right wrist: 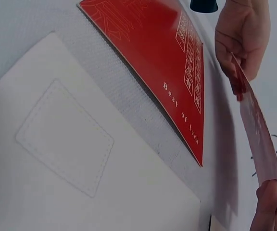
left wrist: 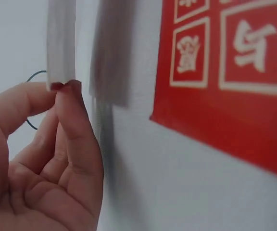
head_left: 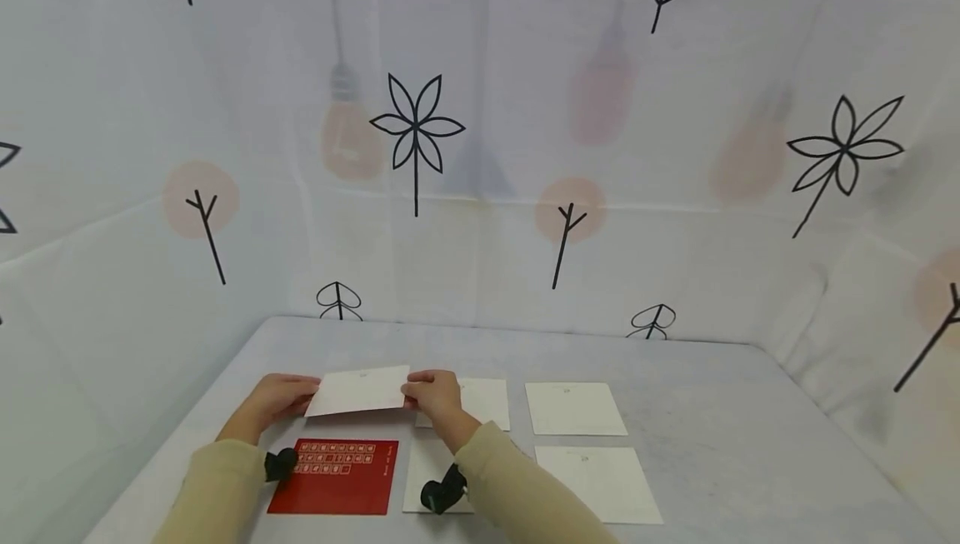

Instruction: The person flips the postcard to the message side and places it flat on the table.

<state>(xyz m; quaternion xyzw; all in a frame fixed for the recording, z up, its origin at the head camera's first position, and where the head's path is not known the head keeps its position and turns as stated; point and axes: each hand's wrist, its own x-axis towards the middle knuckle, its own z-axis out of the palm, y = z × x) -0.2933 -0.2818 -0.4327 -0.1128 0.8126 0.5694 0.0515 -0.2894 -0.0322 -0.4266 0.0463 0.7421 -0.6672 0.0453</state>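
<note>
Both hands hold a white card (head_left: 360,391) up by its two ends, tilted above the table. My left hand (head_left: 264,402) pinches its left end between thumb and fingers, as the left wrist view shows with the card (left wrist: 61,43) nearly edge-on. At the other end, my right hand (head_left: 441,398) pinches the right edge. The underside of this card (right wrist: 258,122) looks reddish in the right wrist view. Below it lies a red card (head_left: 337,494) with pale boxed characters; the right wrist view shows "Best of luck" on that card (right wrist: 165,62).
White cards lie face-down in rows: one at back middle (head_left: 487,402), partly behind the right hand, one at front middle (head_left: 418,465) under the right forearm, one at back right (head_left: 576,409), one at front right (head_left: 598,487). A patterned cloth (head_left: 480,277) hangs behind the table.
</note>
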